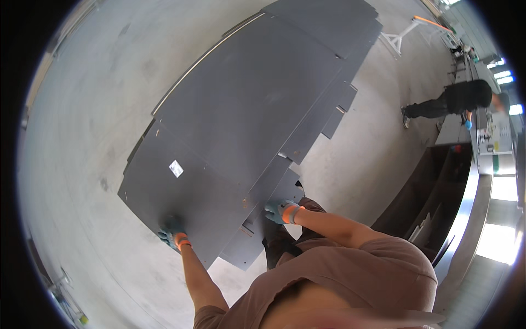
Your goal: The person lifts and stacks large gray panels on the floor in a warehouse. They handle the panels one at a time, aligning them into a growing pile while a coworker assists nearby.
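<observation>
Dark grey panels (241, 104) extend forward from the person. The gloved left hand (173, 234) rests at their near-left edge; its grip cannot be told. The gloved right hand (280, 211), fingers bent, lies at their near-right part, grip likewise unclear. Right of the panels, a dark compartmented unit (411, 193) holds pale flat pieces (421, 232).

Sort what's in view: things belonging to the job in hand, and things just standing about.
In the job:
- dark grey panels, with the left hand and right hand at them
- white label on them

Apparently just about:
- white-and-orange stand
- dark shelf unit
</observation>
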{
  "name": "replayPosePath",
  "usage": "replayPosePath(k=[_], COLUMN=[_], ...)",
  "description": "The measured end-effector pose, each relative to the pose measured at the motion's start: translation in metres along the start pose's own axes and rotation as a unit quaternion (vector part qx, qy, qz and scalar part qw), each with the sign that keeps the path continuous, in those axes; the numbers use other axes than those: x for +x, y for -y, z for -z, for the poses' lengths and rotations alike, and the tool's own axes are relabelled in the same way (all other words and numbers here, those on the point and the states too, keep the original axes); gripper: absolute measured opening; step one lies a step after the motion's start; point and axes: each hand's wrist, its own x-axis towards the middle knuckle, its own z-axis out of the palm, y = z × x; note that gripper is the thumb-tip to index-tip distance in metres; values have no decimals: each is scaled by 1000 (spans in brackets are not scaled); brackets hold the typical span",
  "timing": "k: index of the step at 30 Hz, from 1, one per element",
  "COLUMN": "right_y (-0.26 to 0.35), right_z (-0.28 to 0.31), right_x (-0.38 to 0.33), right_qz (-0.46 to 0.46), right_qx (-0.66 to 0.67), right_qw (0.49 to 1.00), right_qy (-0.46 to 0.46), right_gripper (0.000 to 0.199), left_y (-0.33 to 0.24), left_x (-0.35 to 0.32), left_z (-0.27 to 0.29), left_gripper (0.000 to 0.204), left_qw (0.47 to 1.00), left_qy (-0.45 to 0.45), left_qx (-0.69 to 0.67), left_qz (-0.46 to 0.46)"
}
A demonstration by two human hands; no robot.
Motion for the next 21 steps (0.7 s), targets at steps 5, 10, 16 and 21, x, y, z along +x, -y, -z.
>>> replayPosePath(k=[5, 10, 16, 21], right_y=[-59, -154, -291, -378], right_z=[25, 32, 50, 1], right_x=[-61, -128, -236, -360], right_qz=[-49, -101, -266, -492], right_qx=[25, 74, 245, 345], right_qw=[996, 992, 931, 778], right_qy=[71, 3, -55, -182], right_gripper=[37, 47, 40, 45], left_y=[-83, -176, -286, -357], left_x=[-84, -201, -345, -459], left_z=[19, 44, 55, 42], left_gripper=[81, 78, 82, 73], left_qw=[978, 949, 921, 824], left_qy=[-24, 47, 120, 164], left_qx=[34, 21, 22, -38], left_qz=[-206, -311, -370, -541])
